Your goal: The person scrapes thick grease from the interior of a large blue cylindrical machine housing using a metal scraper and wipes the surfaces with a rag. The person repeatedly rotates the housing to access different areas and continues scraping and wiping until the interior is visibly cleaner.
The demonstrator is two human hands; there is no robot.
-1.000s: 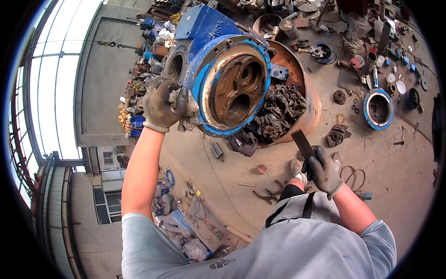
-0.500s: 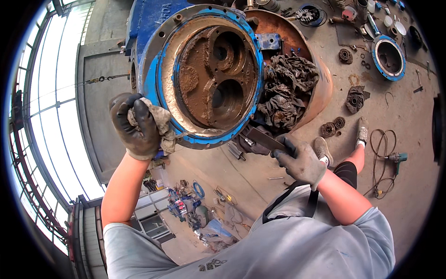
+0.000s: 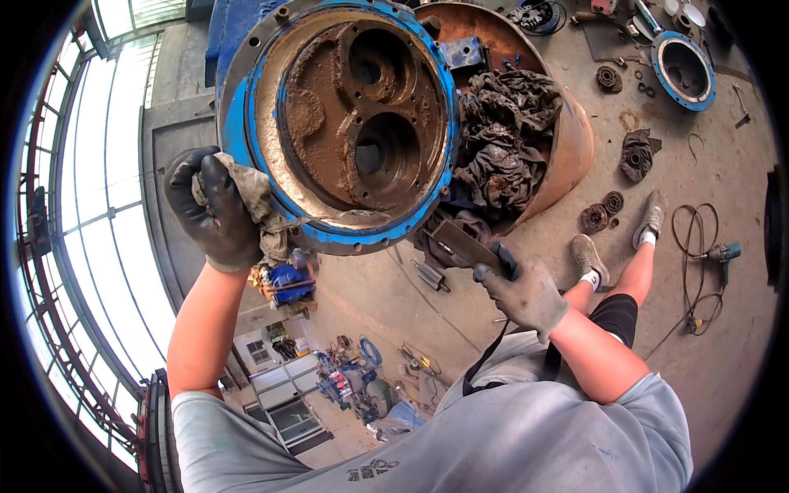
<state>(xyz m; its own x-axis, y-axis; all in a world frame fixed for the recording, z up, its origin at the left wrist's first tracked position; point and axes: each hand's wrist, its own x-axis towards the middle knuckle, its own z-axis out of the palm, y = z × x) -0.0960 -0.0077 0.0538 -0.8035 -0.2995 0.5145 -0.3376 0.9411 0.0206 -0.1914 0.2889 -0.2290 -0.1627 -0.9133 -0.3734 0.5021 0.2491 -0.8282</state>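
A large round machine housing (image 3: 308, 163) with a blue flange stands before me, its inner face caked with brown rust and showing two round bores. At its lower left rim my left hand (image 3: 220, 226), in a dark-coated work glove, is closed around a dirty grey rag (image 3: 249, 187). The rag's loose end hangs by the flange. My right hand (image 3: 528, 297), gloved too, grips a flat dark metal strip (image 3: 467, 245) that points up and left, below the flange and apart from it. The fingers partly hide its near end.
Right of the housing, a rusty drum (image 3: 574, 148) holds a heap of blackened rags (image 3: 509, 131). On the floor lie gear-like parts (image 3: 594, 218), a blue ring-shaped cover (image 3: 684, 72), and a corded power tool (image 3: 725, 252). A metal cylinder (image 3: 431, 277) lies below the flange.
The whole view has shifted, so the housing and my left hand sit further left in it. Both hands keep their holds, on the rag and the metal strip.
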